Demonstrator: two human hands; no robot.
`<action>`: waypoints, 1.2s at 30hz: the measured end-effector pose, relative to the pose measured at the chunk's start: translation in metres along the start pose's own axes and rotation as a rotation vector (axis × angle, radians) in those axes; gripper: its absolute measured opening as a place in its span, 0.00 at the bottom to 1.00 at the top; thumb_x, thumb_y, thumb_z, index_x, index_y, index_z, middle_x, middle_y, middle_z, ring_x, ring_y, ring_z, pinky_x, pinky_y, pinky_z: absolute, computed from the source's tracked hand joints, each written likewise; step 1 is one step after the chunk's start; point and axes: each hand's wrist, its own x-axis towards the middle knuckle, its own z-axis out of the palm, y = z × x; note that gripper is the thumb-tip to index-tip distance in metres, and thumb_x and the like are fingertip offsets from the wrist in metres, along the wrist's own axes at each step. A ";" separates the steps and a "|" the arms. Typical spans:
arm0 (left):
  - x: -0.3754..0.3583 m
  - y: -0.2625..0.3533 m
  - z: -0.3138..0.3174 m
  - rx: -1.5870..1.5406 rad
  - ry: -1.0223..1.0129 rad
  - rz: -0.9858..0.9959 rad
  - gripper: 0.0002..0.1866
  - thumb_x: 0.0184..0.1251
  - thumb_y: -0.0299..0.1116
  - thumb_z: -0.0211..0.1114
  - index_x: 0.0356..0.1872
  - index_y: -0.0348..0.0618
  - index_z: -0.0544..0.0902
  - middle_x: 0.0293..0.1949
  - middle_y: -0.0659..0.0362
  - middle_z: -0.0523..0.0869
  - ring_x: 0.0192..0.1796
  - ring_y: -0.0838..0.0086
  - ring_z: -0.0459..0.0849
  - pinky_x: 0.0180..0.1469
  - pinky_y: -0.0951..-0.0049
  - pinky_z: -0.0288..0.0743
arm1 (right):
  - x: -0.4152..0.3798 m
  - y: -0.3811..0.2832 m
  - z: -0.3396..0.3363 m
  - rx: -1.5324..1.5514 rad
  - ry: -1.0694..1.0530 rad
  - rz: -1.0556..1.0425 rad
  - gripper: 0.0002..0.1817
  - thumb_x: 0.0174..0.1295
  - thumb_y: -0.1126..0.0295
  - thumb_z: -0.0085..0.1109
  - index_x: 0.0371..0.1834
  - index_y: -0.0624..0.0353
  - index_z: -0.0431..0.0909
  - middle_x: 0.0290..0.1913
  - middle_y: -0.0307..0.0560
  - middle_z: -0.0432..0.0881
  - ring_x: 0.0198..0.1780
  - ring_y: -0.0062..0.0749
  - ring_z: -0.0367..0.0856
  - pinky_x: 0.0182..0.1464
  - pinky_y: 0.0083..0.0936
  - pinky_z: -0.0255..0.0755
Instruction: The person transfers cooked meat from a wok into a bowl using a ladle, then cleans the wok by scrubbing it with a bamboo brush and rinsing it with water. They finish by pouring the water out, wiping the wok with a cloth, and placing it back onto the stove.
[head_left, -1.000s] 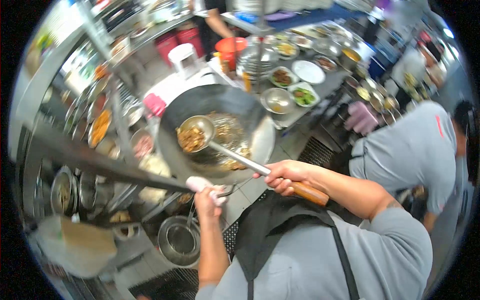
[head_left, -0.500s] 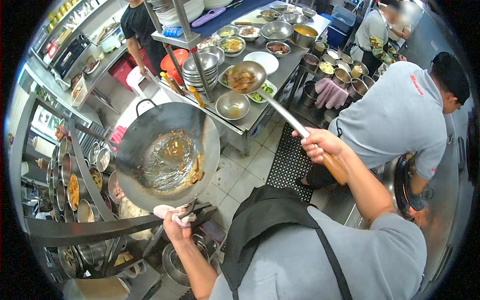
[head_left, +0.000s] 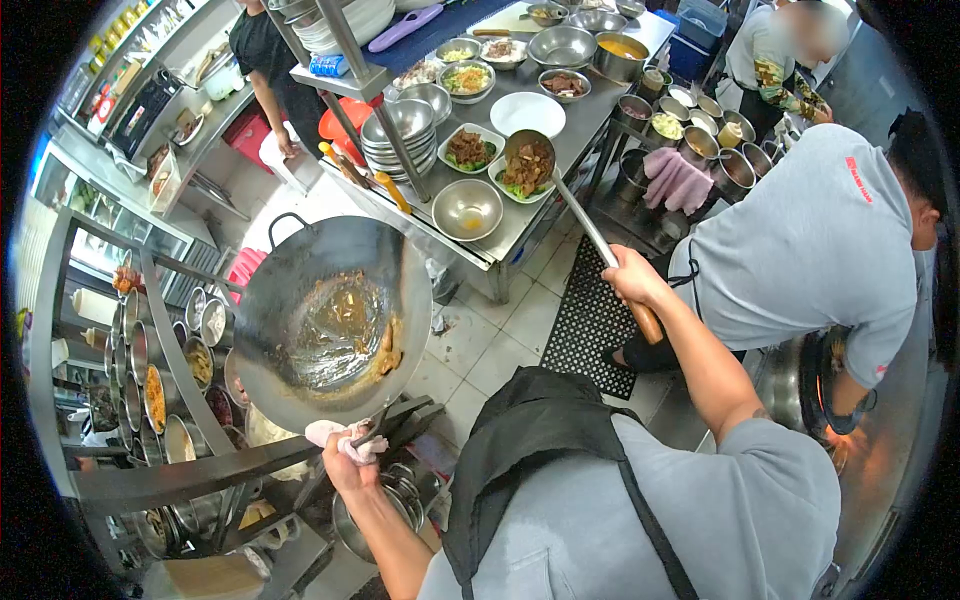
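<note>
My left hand (head_left: pixel 350 468) is closed on a pinkish cloth (head_left: pixel 345 440) wrapped at the handle of a large dark wok (head_left: pixel 265 330). Brown sauce and a few scraps lie in the wok. My right hand (head_left: pixel 637 280) grips the long handle of a metal ladle (head_left: pixel 585 222). The ladle's bowl is tipped over a white plate (head_left: pixel 541 194) with green vegetables, and brown food (head_left: pixel 526 168) lies at its mouth. Left of it, a second plate (head_left: pixel 492 136) holds brown food on greens. A metal bowl (head_left: pixel 467 210) with a little yellow liquid stands in front.
A co-worker in grey (head_left: pixel 800 230) bends over a stove wok with flames at the right. Another person (head_left: pixel 775 70) stands farther back, and one in black (head_left: pixel 262 55) at upper left. A metal shelf post (head_left: pixel 400 150) rises beside the stacked bowls. Food pots (head_left: pixel 160 395) line the left.
The ladle has moved down and right onto the plate, its bowl now tipped with food at it. My right hand has lowered slightly. The wok has stayed nearly in place.
</note>
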 end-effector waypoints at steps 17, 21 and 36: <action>0.017 -0.003 -0.016 -0.028 -0.004 -0.010 0.06 0.51 0.22 0.55 0.32 0.37 0.71 0.26 0.50 0.79 0.27 0.60 0.82 0.29 0.62 0.81 | 0.016 0.029 -0.010 -0.520 0.275 -0.291 0.26 0.55 0.74 0.55 0.60 0.66 0.70 0.39 0.71 0.82 0.44 0.63 0.83 0.50 0.49 0.75; 0.012 0.000 0.002 -0.006 0.006 -0.037 0.07 0.50 0.21 0.55 0.33 0.36 0.71 0.26 0.50 0.79 0.27 0.60 0.81 0.28 0.62 0.80 | 0.020 0.022 -0.005 -0.482 0.311 -0.291 0.25 0.54 0.74 0.55 0.58 0.66 0.71 0.40 0.71 0.82 0.45 0.63 0.82 0.51 0.48 0.75; 0.008 -0.005 0.008 0.084 0.077 0.048 0.04 0.56 0.25 0.53 0.32 0.39 0.72 0.27 0.52 0.80 0.27 0.65 0.81 0.20 0.66 0.78 | 0.015 0.012 0.006 -0.313 0.318 -0.237 0.25 0.54 0.70 0.58 0.57 0.64 0.74 0.45 0.67 0.83 0.48 0.58 0.82 0.53 0.43 0.74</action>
